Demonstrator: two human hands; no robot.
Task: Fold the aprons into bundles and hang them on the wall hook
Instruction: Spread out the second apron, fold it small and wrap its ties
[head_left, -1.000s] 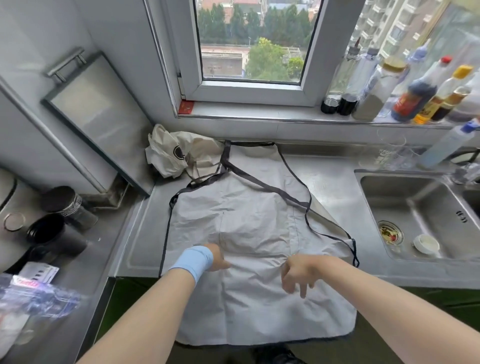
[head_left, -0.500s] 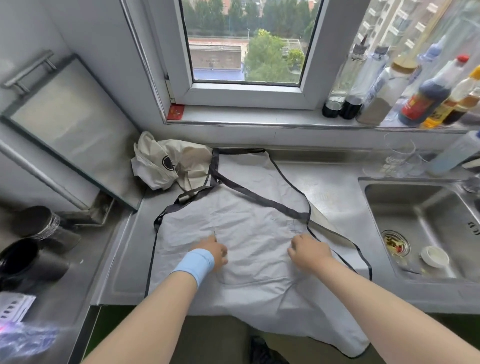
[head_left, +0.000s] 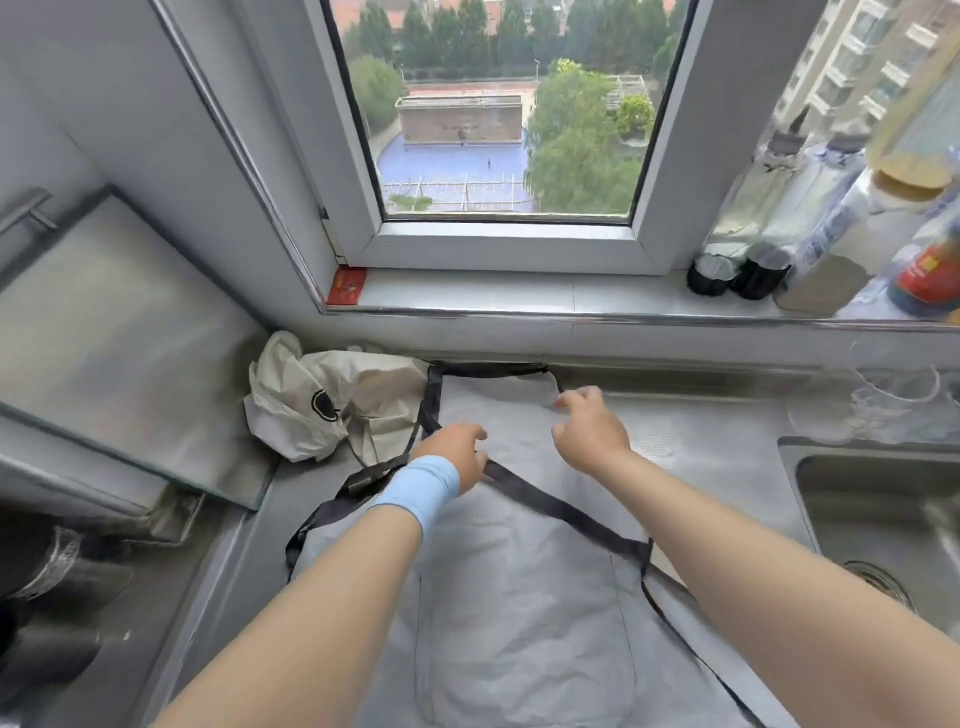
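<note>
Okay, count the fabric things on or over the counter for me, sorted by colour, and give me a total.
Grey: 1, the apron spread on the counter.
Cream: 1, the crumpled cloth lying at the apron's top left corner.
Light blue: 1, the wristband worn on one forearm.
Total: 3

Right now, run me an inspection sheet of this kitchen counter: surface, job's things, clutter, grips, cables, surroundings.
Surface: steel counter, grey apron covers its middle.
Job's things: grey apron lies flat, black straps across it; cream cloth crumpled beside its far left corner; wall hook not in view.
Clutter: bottles on the sill; glasses by the sink; dark cups at left.
Grips: left grip rests on the apron by a strap; right grip at its top edge, fingers loosely curled.
Cables: nothing seen.
Surroundings: window ahead, metal board leaning at left.
</note>
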